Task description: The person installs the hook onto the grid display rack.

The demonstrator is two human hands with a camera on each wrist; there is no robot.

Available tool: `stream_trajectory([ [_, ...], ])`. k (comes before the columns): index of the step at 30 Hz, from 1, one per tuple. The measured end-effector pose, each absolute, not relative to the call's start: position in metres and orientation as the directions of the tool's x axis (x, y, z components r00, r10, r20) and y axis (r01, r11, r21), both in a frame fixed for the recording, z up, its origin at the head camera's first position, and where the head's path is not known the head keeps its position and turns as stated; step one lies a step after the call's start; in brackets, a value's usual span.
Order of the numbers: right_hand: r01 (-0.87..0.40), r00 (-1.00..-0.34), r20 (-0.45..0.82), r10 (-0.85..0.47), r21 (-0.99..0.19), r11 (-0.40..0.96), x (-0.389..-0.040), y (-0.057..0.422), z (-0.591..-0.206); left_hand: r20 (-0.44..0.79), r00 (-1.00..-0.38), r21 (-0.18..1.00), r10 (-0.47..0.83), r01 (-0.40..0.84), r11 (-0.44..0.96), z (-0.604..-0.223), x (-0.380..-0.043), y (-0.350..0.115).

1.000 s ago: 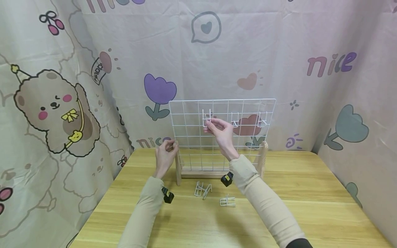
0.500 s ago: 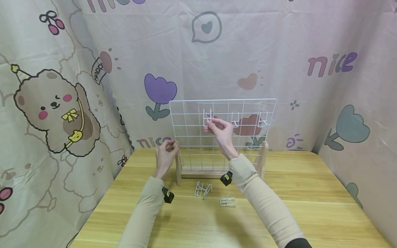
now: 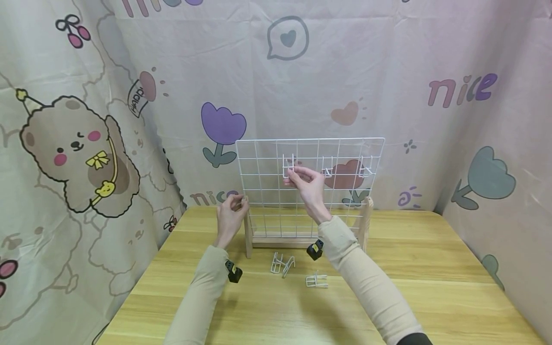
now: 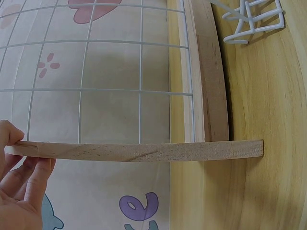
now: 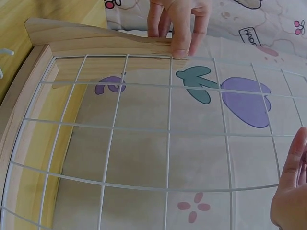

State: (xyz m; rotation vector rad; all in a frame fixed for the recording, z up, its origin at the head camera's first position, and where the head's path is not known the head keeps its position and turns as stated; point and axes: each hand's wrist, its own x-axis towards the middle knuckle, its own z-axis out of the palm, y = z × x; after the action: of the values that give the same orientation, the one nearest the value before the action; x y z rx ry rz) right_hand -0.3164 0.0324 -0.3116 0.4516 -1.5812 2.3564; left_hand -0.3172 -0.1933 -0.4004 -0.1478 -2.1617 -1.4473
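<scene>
A white wire grid panel [image 3: 267, 182] stands upright in a wooden stand. My left hand [image 3: 230, 218] pinches the top of the stand's left upright [image 4: 144, 151], thumb on one side and fingers on the other in the left wrist view. In front of the upper middle of the grid, my right hand [image 3: 309, 187] pinches a white wire hook [image 3: 283, 165], its two prongs pointing up. Fingers partly cover the hook, and whether it is seated on the wires I cannot tell. Only the edge of my right hand [image 5: 292, 191] shows in the right wrist view.
Two white hooks, one in the middle [image 3: 327, 171] and one at the right [image 3: 365, 170], hang on the grid. Several loose hooks [image 3: 316, 281] lie on the wooden table [image 3: 258, 311] before the stand. A patterned curtain [image 3: 362, 57] hangs behind.
My right hand and its hook have sunk very slightly against the grid. The left hand stays on the upright.
</scene>
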Motion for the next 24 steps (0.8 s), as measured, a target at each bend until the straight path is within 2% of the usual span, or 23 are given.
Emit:
stream_trajectory([
  [14,-0.387,-0.915,0.401,0.052,-0.832,-0.398,-0.3171,0.031,-0.3171,0.485,-0.852,0.829,-0.196,0.376,0.415,-0.4012,-0.3183,-0.1933],
  [24,-0.397,-0.915,0.395,0.082,-0.849,-0.347,-0.3168,0.0316,-0.3214,0.486,-0.852,0.828,-0.194,0.378,0.414,-0.4018,-0.3186,-0.1939],
])
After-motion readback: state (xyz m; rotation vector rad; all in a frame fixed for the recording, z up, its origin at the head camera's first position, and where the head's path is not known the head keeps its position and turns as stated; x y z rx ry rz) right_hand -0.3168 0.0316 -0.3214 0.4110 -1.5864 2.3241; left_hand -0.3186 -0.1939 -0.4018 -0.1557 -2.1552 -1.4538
